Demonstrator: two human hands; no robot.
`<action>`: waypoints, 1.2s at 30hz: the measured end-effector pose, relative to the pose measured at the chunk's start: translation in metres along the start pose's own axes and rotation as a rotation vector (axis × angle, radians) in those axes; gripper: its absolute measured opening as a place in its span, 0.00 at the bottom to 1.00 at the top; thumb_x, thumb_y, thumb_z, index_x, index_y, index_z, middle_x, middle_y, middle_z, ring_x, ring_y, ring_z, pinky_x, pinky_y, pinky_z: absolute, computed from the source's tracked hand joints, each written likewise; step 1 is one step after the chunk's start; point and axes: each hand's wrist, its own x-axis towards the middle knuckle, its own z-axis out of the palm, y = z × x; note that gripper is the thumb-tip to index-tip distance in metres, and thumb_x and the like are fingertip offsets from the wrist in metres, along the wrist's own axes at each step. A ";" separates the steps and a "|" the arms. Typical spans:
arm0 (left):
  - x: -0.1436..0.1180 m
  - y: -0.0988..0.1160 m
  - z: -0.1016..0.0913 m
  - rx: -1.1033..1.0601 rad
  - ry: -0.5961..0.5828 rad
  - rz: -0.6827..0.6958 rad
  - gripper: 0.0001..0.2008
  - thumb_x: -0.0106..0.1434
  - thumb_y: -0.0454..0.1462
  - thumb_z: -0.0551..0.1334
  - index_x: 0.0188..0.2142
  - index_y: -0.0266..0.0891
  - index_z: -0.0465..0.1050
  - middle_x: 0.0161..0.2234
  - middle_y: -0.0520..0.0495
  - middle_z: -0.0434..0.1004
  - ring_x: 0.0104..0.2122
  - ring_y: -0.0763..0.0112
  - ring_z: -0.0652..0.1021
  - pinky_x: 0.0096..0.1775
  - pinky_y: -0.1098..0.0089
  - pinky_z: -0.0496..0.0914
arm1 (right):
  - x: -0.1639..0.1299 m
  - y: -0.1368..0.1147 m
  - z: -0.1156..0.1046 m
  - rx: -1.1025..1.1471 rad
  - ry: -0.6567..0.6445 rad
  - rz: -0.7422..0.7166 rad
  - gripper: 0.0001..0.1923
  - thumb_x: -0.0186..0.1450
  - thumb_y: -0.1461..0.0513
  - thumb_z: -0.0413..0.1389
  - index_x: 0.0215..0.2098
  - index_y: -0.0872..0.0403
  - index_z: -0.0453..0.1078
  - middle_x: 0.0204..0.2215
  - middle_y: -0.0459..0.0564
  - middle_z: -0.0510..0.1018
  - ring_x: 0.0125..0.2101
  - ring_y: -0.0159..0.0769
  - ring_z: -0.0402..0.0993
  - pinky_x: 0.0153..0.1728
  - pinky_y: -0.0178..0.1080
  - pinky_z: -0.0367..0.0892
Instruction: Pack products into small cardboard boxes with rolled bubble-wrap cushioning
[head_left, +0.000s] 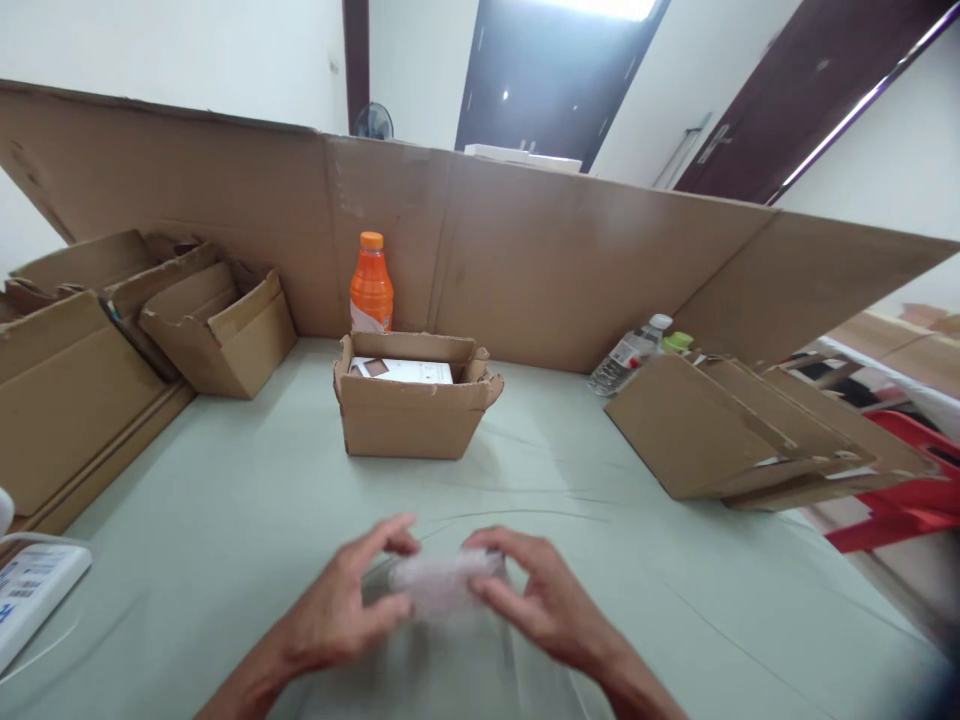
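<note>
Oblong item [442, 584], pale pinkish white, blurred, surface indistinct

Light was bright, glaring over the far dark doors [551, 75]; faint shadows lay on the tabletop [255, 470]; motion blurred the near pale object [439, 582].

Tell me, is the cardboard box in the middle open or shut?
Open: the cardboard box has an uncovered top, and a white package shows inside.

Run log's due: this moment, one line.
left hand: left of blurred object; right hand: at its right end; grip: unclear; ahead: cardboard box
</note>
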 end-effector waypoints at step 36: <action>0.088 -0.074 -0.032 0.165 0.804 -0.001 0.21 0.59 0.36 0.58 0.53 0.37 0.70 0.45 0.43 0.73 0.40 0.64 0.78 0.42 0.63 0.74 | 0.243 -0.020 -0.085 -0.814 -0.071 0.243 0.11 0.59 0.66 0.59 0.40 0.54 0.80 0.38 0.52 0.83 0.36 0.37 0.77 0.30 0.32 0.63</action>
